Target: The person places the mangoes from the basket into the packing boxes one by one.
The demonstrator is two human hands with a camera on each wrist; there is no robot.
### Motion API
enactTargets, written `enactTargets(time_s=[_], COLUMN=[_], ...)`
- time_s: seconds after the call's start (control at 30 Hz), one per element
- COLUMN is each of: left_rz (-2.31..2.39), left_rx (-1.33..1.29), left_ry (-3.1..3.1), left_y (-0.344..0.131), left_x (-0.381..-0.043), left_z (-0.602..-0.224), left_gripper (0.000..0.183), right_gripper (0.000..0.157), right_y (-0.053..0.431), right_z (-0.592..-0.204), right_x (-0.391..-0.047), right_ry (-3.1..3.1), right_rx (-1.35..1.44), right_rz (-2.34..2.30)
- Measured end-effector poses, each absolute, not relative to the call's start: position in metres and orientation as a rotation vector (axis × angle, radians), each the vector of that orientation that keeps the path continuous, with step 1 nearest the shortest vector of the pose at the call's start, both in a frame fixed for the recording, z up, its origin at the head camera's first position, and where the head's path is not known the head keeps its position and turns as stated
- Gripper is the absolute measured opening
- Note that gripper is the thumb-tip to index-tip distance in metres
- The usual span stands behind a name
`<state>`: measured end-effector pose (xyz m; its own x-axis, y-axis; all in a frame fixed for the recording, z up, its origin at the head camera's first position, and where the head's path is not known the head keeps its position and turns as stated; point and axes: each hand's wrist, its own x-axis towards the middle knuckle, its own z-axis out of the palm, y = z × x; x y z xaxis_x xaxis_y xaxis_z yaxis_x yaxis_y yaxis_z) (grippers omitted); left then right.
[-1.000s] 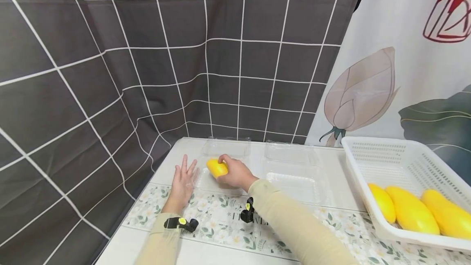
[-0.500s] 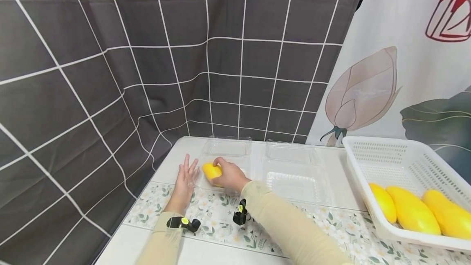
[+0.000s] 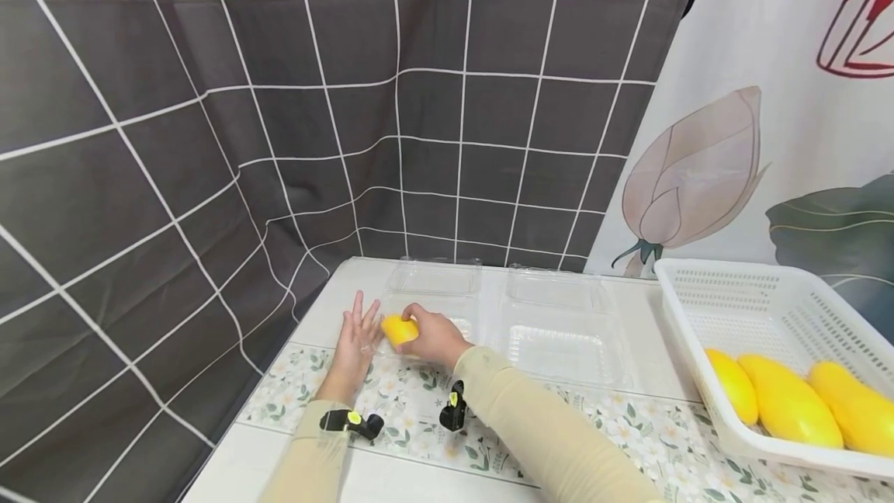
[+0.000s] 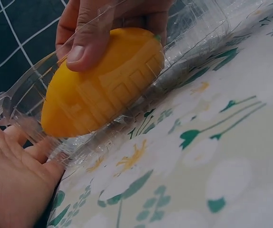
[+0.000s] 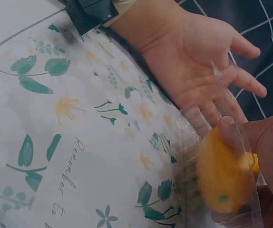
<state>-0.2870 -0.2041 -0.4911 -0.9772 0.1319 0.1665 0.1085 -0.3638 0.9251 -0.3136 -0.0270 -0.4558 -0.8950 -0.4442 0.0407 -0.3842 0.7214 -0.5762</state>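
A yellow mango (image 3: 399, 329) is inside the left clear plastic clamshell box (image 3: 434, 281), low at its left end. My right hand (image 3: 436, 338) grips it from above, thumb on the near side; in the left wrist view the mango (image 4: 103, 88) shows through the box's clear wall. My left hand (image 3: 352, 348) stands at the box's left side, palm turned inward and fingers extended. In the right wrist view, the left hand's (image 5: 189, 66) lower fingers touch the box's end wall.
A second clear clamshell box (image 3: 559, 348) lies with its lid back, right of the first. Farther right, a white perforated basket (image 3: 726, 268) holds several mangoes (image 3: 789, 402). A floral mat (image 3: 412, 425) crosses the white table, and a dark grid curtain (image 3: 433, 115) hangs behind.
My right hand has carried the mango left and slightly down toward the box's left end. The left hand has turned a little and stays beside the box.
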Motion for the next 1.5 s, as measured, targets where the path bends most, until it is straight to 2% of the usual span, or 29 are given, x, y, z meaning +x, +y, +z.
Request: enactTargets(time_s=[0.4,0.9,1.2,1.5], left_rz=[2.543,2.523,2.492,2.506], left_rx=[0.288,0.276,0.281,0.305], left_ry=[1.779,1.81,1.852,1.845], left_y=[-0.2025,-0.2042,-0.2048,-0.2049], left_x=[-0.2899,-0.2911,-0.29,-0.2889], left_z=[-0.4902,-0.4923,-0.4937,-0.4917], left_gripper=[0.059,0.059,0.059,0.061], right_gripper=[0.05,0.039,0.061,0.062], right_y=[-0.0291,-0.0312,-0.0309,-0.0265], right_z=[-0.4604,-0.4604,-0.458,-0.4524], right_x=[-0.3158,-0.3134,-0.3086,-0.3095], right_ry=[2.815,2.791,2.806,2.822], right_rx=[-0.684,-0.724,-0.673,-0.639], right_rz=[-0.919,-0.935,-0.946,-0.947])
